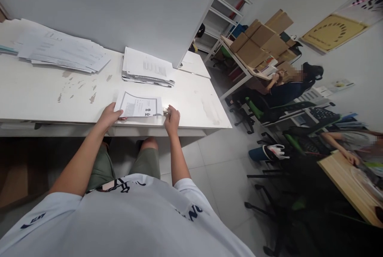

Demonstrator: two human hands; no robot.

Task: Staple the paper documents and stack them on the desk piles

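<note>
A: Which way does the sheet (139,105) lie from each grip?

B: It lies flat near the front edge of the surface (44,93), its long axis running left to right across the person. The left hand (109,115) rests on its near left corner, fingers laid flat on the paper, pressing and not pinching. The right hand (172,118) sits at its right short edge, fingers curled narrow round a small metallic object (165,110) that touches that edge; what the object is cannot be told at this size.

A: Which hand is nearer?

B: Both touch or adjoin the sheet, one at each end, so neither is nearer. The sheet lies between them.

A: Count of each thing?

B: One loose sheet (it may be a few leaves together; this cannot be told). Two paper stacks: a tidy stack (146,67) just behind the sheet, and a fanned pile (60,51) well apart to the left rear. Two hands of the wearer. Two other people sit at the right, well apart, among office chairs, beside a heap of cardboard boxes (263,43).
</note>
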